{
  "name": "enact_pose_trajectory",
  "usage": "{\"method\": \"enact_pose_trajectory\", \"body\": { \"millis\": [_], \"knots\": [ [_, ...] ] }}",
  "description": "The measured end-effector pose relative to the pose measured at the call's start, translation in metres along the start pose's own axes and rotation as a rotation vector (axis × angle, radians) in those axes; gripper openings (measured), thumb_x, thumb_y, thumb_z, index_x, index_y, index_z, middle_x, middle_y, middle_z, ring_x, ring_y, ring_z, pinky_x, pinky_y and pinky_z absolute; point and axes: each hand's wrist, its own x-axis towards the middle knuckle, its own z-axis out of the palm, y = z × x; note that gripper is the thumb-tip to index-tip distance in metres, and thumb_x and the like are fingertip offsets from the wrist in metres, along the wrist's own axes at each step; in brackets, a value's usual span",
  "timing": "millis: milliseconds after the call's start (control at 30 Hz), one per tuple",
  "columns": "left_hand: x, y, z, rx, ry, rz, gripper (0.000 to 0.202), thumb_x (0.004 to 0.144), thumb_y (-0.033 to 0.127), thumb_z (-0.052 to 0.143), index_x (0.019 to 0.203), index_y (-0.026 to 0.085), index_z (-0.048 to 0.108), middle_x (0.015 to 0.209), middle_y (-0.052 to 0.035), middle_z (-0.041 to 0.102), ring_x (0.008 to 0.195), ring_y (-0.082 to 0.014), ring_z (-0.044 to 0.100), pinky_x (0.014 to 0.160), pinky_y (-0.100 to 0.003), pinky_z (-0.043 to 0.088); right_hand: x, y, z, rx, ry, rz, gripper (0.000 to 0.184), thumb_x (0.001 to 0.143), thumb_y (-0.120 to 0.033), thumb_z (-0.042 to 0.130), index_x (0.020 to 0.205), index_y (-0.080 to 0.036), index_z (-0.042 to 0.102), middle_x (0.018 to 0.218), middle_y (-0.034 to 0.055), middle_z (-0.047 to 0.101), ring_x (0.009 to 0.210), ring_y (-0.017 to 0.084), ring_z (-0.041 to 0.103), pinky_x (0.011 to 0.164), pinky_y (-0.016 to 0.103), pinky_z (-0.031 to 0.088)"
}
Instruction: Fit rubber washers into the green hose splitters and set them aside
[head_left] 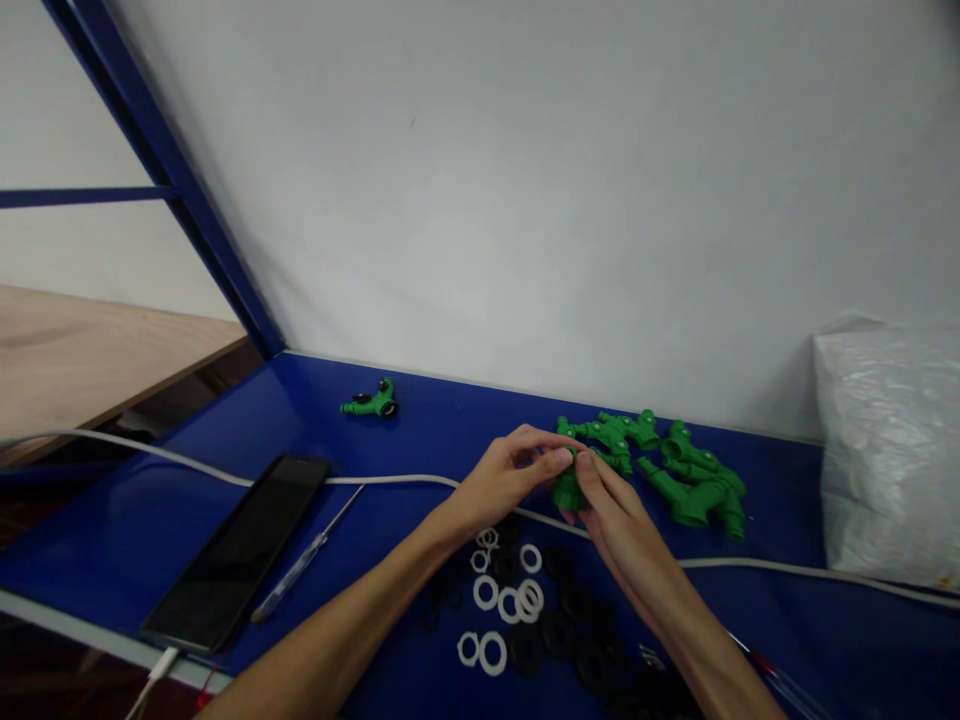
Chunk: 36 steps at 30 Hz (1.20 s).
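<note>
My left hand [517, 472] and my right hand [606, 497] meet above the blue shelf, both closed on one green plastic hose fitting [568, 490]. Their thumbs come together at its top, and fingers hide much of it. Just behind and to the right lie several more green fittings [694, 490] in a loose pile. Below my hands are scattered white rings [493, 652] and black rings [559, 634]. Farther off at the left rests a green fitting with black parts on it [375, 401].
A dark smartphone [244, 550] lies at the left beside a clear-handled screwdriver [300, 565]. A white cable [397, 479] runs across the blue shelf [300, 415], passing behind my forearms. At the right stands a filled whitish plastic bag [889, 455]. Another screwdriver [780, 682] is partly visible at lower right.
</note>
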Motion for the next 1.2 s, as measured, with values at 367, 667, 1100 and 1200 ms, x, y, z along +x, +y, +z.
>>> {"method": "enact_pose_trajectory", "body": {
  "millis": [367,667,1100,1200],
  "knots": [
    [0.003,0.013,-0.016,-0.009,-0.011,-0.107,0.046,0.084,0.058,0.07,0.094,0.014,0.078,0.092,-0.0071,0.073,0.09,-0.0186,0.064,0.087,-0.03,0.046,-0.01,-0.02,-0.003,-0.291,-0.357,0.13,0.086,0.083,-0.051,0.076,0.156,-0.026,0.038,0.064,-0.004,0.063,0.049,0.018,0.059,0.045,0.029,0.045],
    [0.001,0.009,-0.01,-0.095,-0.095,-0.142,0.05,0.082,0.062,0.07,0.094,0.014,0.079,0.093,-0.0075,0.075,0.087,-0.0184,0.065,0.083,-0.029,0.048,-0.004,-0.021,-0.013,-0.581,-0.165,-0.211,0.055,0.068,-0.047,0.088,0.117,-0.027,0.074,0.093,0.0029,0.074,0.09,0.028,0.066,0.082,0.041,0.05],
    [-0.051,0.033,-0.011,0.673,0.027,0.102,0.031,0.096,0.047,0.06,0.091,0.019,0.072,0.097,-0.005,0.069,0.091,-0.0178,0.059,0.085,-0.03,0.043,0.008,-0.016,-0.018,0.049,-0.031,-0.007,0.043,0.065,-0.041,0.092,0.095,-0.02,0.071,0.089,0.0011,0.072,0.086,0.02,0.063,0.077,0.032,0.046],
    [-0.08,0.033,-0.009,0.85,-0.177,0.112,0.02,0.094,0.04,0.066,0.097,0.023,0.076,0.104,-0.0047,0.07,0.103,-0.0206,0.058,0.099,-0.036,0.04,0.008,-0.015,-0.018,0.162,0.005,0.005,0.04,0.068,-0.046,0.09,0.092,-0.02,0.071,0.087,-0.0003,0.072,0.083,0.018,0.063,0.074,0.029,0.045]
  ]
}}
